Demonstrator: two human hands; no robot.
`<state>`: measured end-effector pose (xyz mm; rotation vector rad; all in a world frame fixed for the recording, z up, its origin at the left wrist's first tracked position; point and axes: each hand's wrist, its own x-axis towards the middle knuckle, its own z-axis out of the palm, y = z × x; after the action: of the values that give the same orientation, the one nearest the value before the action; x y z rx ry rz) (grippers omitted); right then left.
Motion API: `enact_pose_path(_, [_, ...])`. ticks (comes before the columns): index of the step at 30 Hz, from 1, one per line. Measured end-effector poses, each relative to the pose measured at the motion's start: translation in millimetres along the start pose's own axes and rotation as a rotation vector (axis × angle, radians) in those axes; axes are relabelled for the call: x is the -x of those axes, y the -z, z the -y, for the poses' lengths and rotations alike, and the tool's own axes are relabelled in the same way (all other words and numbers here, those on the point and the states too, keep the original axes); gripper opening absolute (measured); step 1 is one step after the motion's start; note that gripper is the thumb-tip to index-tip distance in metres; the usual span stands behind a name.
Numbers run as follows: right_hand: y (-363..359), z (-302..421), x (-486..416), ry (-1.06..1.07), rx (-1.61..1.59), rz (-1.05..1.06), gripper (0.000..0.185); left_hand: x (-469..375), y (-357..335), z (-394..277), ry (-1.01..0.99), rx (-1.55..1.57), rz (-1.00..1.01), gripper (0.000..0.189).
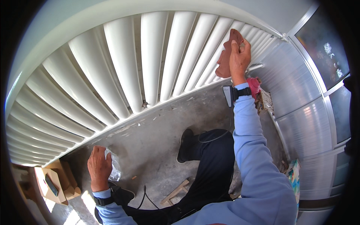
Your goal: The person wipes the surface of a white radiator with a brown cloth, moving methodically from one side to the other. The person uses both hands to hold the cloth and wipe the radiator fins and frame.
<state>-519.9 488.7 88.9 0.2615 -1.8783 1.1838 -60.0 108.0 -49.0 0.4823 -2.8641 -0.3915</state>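
Observation:
Before me spans a white metal radiator [153, 56] with many upright tubes. At its right part, my right hand [240, 57] pinches a reddish-brown, irregular piece [224, 63], possibly sandpaper or leather, between thumb and fingers; it has ragged edges and overlaps the tubes. My left hand [99, 166] is low at the left, below the radiator's bottom rail, with its fingers slightly bent and nothing seen in it. Behind that hand a clear plastic bag [115, 166] lies on the floor. Each wrist wears a black strap; a grey device sits beside the right one.
An open cardboard box [67, 180] with a dark phone-like object [51, 185] stands at the lower left. A small wooden frame [175, 192] and a black cable [144, 197] lie near my legs. Pink material [254, 85] is beside my right wrist, by a ribbed translucent panel [298, 84].

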Motion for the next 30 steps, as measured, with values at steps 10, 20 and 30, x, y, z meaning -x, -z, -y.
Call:
enact_pose_path(10, [-28,21,-13,0.177,0.193,-0.003,0.036,-3,-1,-6,0.003,0.008,0.012,0.022])
enact_pose_path(20, [-39,-7,41,0.156,0.094,0.023,0.040,-5,-5,-6,-0.001,0.011,0.026,0.023])
enact_pose_path(30, [-39,-53,121,-0.102,0.179,0.194,0.039,-8,-9,-8,0.006,0.003,0.048,0.025])
